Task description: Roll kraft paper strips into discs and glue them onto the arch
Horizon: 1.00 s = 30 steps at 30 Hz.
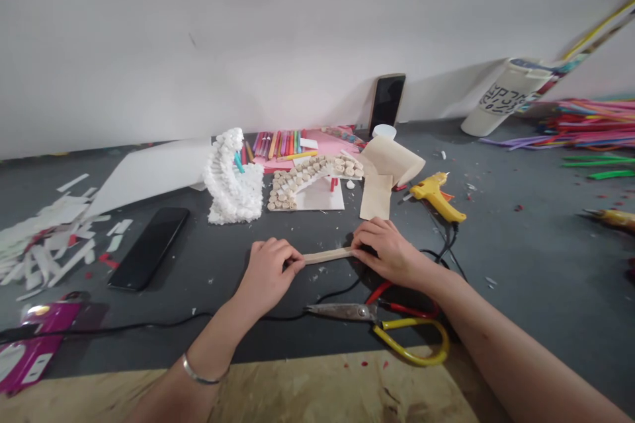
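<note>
Between my hands a narrow strip of beige paper [327, 256] stretches across, just over the dark table. My left hand [275, 271] pinches its left end between thumb and fingers. At the right end, my right hand [381, 248] is closed on the strip, its fingers bent. Behind the strip stands a model [305, 185] covered with small beige paper rolls on a white base. A white, bumpy curved model [233, 185] is to its left. Sheets of beige paper [376, 197] lie beyond my right hand. Scissors [381, 317] with red and yellow handles rest below the strip.
A yellow glue gun [439, 197] with a black cord lies to the right. A black phone [149, 248] and paper scraps [54, 238] are on the left. Another phone [387, 104] leans on the wall. A white cup [506, 96] and colored pipe cleaners [590, 119] stand far right.
</note>
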Motion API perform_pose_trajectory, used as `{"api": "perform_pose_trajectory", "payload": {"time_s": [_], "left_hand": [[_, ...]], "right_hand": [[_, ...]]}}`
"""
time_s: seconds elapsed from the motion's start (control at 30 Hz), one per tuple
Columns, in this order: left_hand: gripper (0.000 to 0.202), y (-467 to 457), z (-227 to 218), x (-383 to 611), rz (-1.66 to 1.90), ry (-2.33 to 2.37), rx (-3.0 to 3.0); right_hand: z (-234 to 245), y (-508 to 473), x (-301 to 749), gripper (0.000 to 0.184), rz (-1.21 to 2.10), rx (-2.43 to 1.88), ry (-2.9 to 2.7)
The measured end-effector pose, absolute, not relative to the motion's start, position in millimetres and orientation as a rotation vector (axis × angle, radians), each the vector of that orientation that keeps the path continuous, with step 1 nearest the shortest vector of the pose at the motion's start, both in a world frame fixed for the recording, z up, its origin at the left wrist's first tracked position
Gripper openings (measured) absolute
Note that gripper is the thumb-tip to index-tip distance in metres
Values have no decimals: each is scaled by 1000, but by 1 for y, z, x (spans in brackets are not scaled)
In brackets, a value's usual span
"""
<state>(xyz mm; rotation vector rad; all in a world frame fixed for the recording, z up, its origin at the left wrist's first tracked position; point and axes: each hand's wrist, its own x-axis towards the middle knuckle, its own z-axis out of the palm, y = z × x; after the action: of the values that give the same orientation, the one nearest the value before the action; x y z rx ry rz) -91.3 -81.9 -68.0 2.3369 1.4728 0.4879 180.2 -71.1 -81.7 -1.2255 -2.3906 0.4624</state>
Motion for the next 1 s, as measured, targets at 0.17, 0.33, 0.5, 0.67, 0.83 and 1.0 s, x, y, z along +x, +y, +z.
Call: {"api": "perform_pose_trajectory", "payload": {"time_s": [0.17,0.33,0.5,0.67,0.83,1.0], "left_hand": [[18,-83,-66,-89,482,1527,2313],[17,-83,-65,-86,447,1585,2321],[18,-83,-62,-82,326,1676,2281],[17,-82,-59,-79,282,1705,2260],[7,-82,-60,-77,342,1705,2212],[18,-86,-62,-77,480,1535,2438]], "right_hand": [[-84,-72,178,11,475,-1297,-2341],[-87,-71,176,10,495,-1346,-2274],[-88,-69,175,13,487,-1388,-2249],[-90,-67,174,15,507,-1429,-2224],[-90,-67,171,13,462,-1495,-2188],[-79,-71,168,6,247,-1344,-2297]]}}
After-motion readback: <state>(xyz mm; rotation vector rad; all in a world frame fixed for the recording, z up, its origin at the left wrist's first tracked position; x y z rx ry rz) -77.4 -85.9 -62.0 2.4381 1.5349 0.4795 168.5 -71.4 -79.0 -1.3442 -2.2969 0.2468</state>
